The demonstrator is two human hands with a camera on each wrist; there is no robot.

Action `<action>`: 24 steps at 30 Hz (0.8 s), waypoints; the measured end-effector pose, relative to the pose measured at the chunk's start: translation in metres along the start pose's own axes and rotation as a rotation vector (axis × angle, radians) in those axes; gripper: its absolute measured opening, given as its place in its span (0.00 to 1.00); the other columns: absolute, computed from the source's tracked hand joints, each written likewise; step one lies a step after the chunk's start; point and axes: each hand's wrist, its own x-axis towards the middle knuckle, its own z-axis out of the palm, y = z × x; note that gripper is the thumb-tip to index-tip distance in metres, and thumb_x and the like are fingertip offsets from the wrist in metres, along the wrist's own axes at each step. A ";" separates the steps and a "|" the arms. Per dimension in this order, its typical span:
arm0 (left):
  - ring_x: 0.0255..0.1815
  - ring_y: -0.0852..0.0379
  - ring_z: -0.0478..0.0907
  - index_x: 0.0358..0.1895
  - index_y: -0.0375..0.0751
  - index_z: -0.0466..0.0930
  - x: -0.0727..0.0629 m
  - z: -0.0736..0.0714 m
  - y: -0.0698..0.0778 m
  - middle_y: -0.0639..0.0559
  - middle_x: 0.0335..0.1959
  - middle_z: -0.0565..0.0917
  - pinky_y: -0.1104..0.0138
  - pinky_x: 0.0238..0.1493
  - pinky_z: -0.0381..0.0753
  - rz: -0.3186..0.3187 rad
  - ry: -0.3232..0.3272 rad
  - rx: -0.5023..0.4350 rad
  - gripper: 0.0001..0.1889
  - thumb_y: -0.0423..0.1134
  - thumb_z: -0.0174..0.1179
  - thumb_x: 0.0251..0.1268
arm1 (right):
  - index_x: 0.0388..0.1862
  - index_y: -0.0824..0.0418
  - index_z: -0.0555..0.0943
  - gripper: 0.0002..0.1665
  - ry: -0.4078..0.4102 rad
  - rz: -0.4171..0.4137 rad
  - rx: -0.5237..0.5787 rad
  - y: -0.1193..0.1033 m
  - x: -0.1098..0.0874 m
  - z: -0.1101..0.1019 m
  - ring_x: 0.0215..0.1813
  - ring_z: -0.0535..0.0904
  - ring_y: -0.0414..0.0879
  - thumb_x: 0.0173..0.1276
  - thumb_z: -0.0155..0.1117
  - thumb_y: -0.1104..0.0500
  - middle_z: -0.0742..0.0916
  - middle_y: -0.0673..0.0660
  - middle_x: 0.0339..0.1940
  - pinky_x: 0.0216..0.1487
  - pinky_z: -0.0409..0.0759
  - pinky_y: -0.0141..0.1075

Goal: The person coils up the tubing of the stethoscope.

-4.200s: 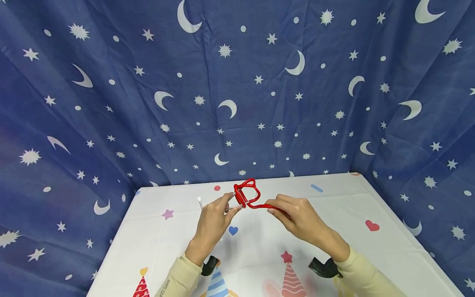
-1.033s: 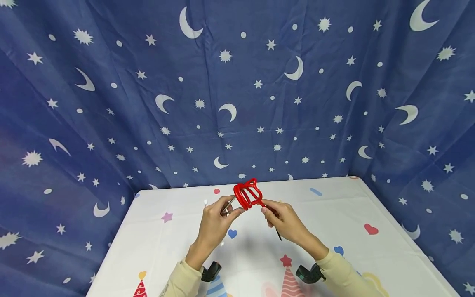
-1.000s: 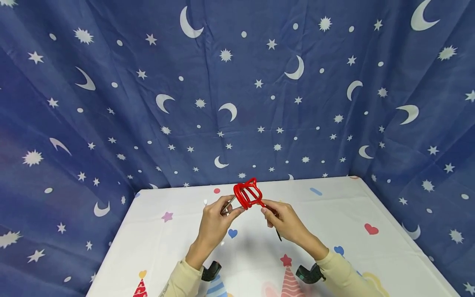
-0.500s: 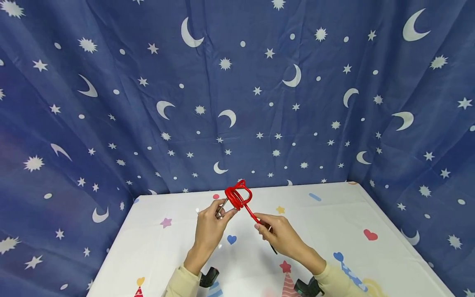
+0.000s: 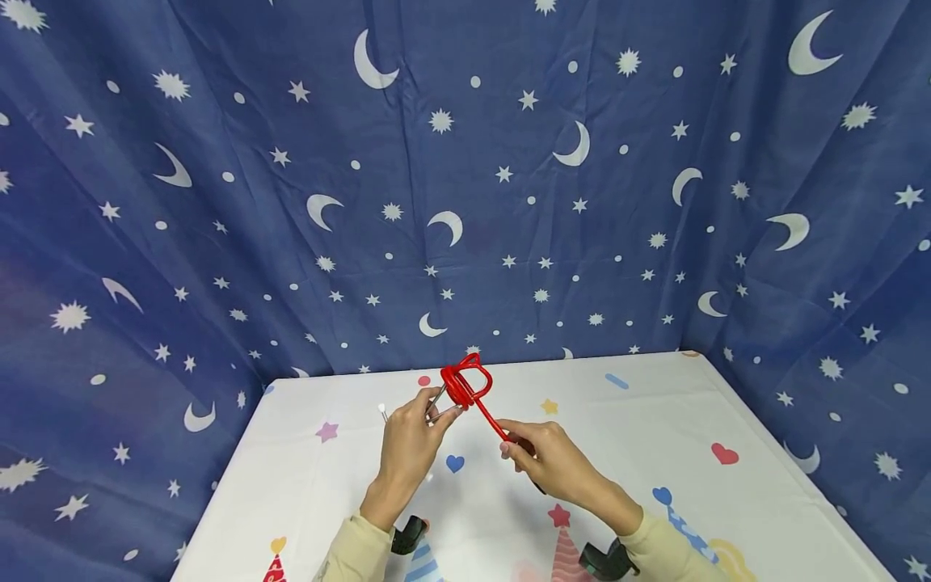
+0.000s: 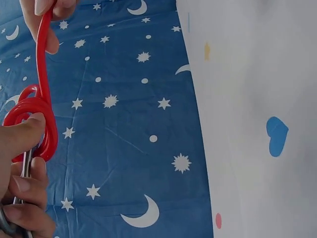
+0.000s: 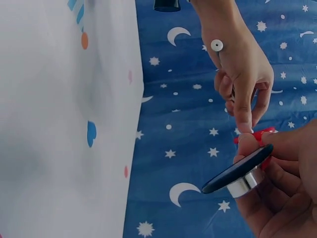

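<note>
A stethoscope is held up between both hands above the table. Its red tubing (image 5: 458,388) is wound in several turns around the metal ear tubes (image 6: 26,171), with one loop standing out at the far side. My left hand (image 5: 409,443) grips the ear tubes, its thumb pressed on the coil in the left wrist view. One white ear tip (image 7: 217,45) sticks out beside that hand. My right hand (image 5: 553,461) pinches the tubing's end near the chestpiece (image 7: 242,173), a disc with a dark rim and metal body. A straight stretch of tubing runs from coil to right hand.
The white tablecloth (image 5: 305,485) carries printed stars, hearts and party hats. A blue curtain (image 5: 465,178) with moons and stars hangs behind and beside the table. Black camera mounts (image 5: 410,535) sit at both wrists.
The right hand has drawn back from the coil, down and toward the person, leaving a longer straight stretch of red tubing. The left hand, still gripping the ear tubes, has shifted slightly left.
</note>
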 end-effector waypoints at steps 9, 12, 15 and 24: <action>0.17 0.66 0.65 0.46 0.36 0.84 -0.001 0.001 -0.002 0.58 0.17 0.75 0.75 0.22 0.67 0.019 -0.032 0.022 0.21 0.44 0.76 0.50 | 0.61 0.59 0.79 0.21 -0.031 0.016 0.067 -0.003 0.000 -0.001 0.23 0.77 0.31 0.69 0.63 0.64 0.86 0.46 0.29 0.27 0.79 0.28; 0.17 0.66 0.65 0.46 0.37 0.84 -0.002 0.002 -0.001 0.58 0.17 0.74 0.75 0.21 0.67 0.021 -0.061 0.018 0.22 0.45 0.75 0.51 | 0.56 0.57 0.82 0.16 -0.046 -0.011 0.122 -0.003 -0.002 -0.002 0.24 0.79 0.33 0.70 0.62 0.64 0.86 0.46 0.30 0.29 0.81 0.29; 0.18 0.66 0.65 0.47 0.37 0.84 -0.003 0.002 0.000 0.58 0.18 0.75 0.76 0.20 0.66 0.022 -0.080 0.010 0.22 0.45 0.76 0.50 | 0.51 0.56 0.84 0.11 -0.051 -0.041 0.177 -0.003 -0.003 -0.004 0.25 0.79 0.34 0.73 0.60 0.60 0.86 0.47 0.30 0.30 0.82 0.30; 0.19 0.66 0.66 0.46 0.39 0.84 -0.004 0.002 0.000 0.59 0.18 0.75 0.76 0.22 0.68 0.033 -0.085 -0.010 0.21 0.46 0.75 0.51 | 0.59 0.63 0.79 0.21 -0.075 -0.126 0.375 -0.003 -0.001 -0.009 0.35 0.86 0.40 0.73 0.48 0.73 0.89 0.57 0.42 0.32 0.84 0.34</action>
